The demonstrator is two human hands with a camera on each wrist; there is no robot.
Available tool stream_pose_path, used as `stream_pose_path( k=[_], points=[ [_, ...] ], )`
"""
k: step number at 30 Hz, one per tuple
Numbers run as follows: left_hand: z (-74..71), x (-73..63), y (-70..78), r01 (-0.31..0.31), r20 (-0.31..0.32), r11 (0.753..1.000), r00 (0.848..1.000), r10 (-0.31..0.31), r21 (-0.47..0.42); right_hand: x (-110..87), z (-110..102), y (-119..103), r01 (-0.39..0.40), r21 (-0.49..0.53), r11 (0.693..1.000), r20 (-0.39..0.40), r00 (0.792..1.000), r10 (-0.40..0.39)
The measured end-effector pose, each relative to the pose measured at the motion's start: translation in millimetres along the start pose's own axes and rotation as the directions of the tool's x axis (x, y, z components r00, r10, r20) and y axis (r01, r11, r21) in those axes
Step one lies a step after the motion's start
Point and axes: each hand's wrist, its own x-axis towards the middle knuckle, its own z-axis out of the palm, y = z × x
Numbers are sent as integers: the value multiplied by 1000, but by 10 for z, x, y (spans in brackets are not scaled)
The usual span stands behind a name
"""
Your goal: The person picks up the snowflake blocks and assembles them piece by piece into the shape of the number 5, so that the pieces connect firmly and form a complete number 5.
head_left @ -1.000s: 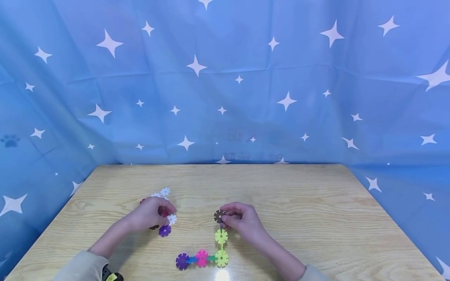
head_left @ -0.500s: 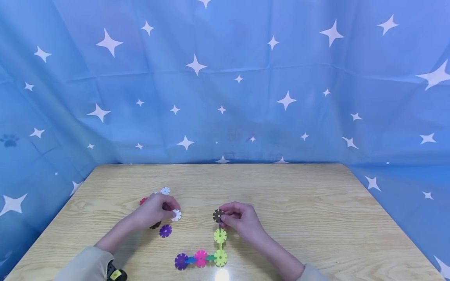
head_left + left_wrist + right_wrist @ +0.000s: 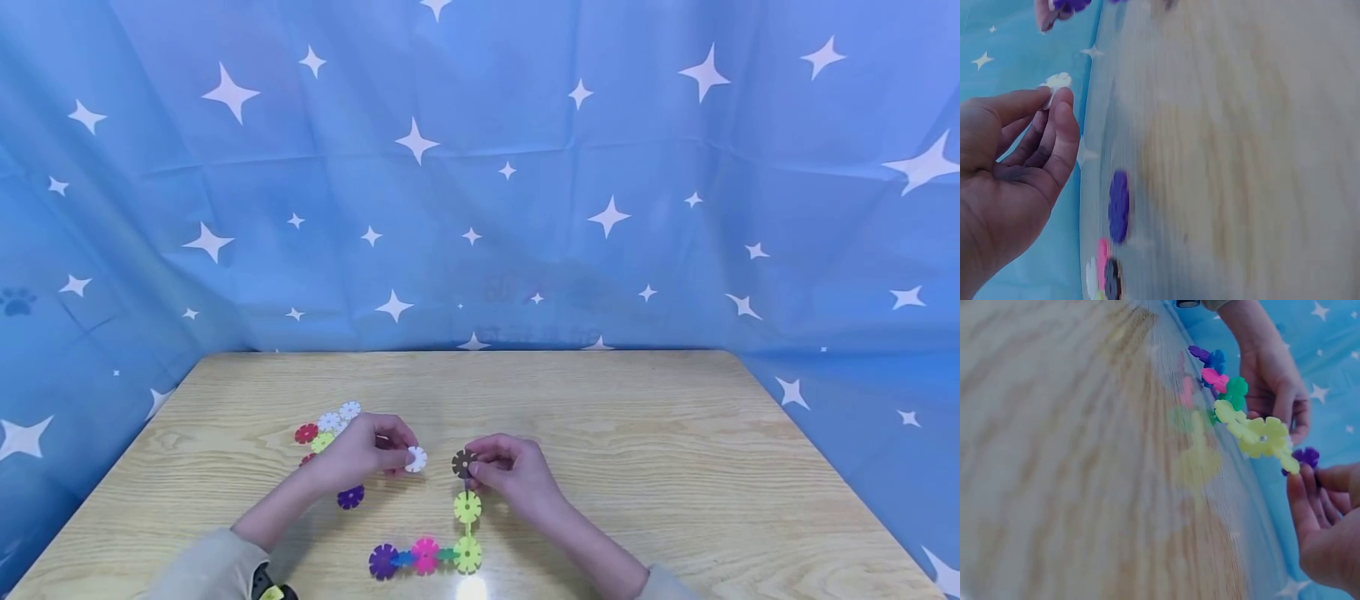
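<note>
My left hand [image 3: 363, 454] pinches a white interlocking disc [image 3: 418, 460] between thumb and fingertips, above the table; the disc also shows in the left wrist view, as a white disc [image 3: 1059, 80]. My right hand [image 3: 521, 477] pinches a dark brown interlocking disc [image 3: 461, 465] at the upper end of an L-shaped chain. Below it come yellow-green discs [image 3: 467, 507], a green disc [image 3: 447, 554], a pink disc [image 3: 425, 556], a blue disc [image 3: 404, 559] and a purple disc [image 3: 382, 562]. A purple disc [image 3: 1307, 457] shows beside the right fingertips in the right wrist view.
Loose discs lie behind and under the left forearm: white ones [image 3: 329, 422], red ones [image 3: 306, 433], a yellow-green one [image 3: 322, 442] and a purple one [image 3: 350, 497]. The wooden table [image 3: 675, 467] meets a blue star-patterned curtain [image 3: 480, 208] at its back and sides.
My left hand has carried the white disc rightward, away from the loose discs and closer to the brown one. More of the loose discs show now. My right hand has stayed nearly still.
</note>
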Motion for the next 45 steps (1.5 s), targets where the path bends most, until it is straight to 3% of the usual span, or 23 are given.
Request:
stream_pose_path(
  k=[5, 12, 20, 26, 45],
  points=[
    [118, 25, 45, 10, 7, 996, 1000, -9, -90, 21, 9, 1, -8, 3, 1000, -1, 1000, 8],
    [241, 50, 110, -8, -5, 995, 1000, 8, -94, 39, 26, 4, -10, 10, 1000, -2, 1000, 10],
    [286, 33, 168, 11, -7, 987, 1000, -12, -158, 39, 27, 9, -6, -6, 1000, -22, 1000, 6],
    [307, 29, 164, 7, -18, 991, 1000, -10, -135, 35, 36, 7, -11, 3, 1000, -19, 1000, 11],
    [349, 16, 159, -124, -62, 992, 990, 123, -8, 36, 62, 1, -48, 47, 998, 8, 999, 48]
  ],
)
